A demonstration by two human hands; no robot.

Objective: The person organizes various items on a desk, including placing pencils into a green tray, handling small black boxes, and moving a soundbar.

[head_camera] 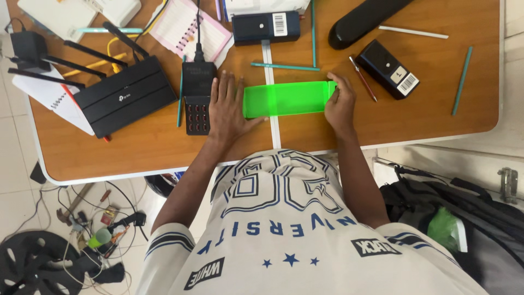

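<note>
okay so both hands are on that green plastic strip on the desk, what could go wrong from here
1. The green strip lies across the seam between the two tabletops; pressed there, it might flex or snag.
2. The left hand rests right beside the black charging block, so a sideways slip could knock it or tug its cable.
3. A teal pencil lies just beyond the strip and could roll if bumped.
</note>
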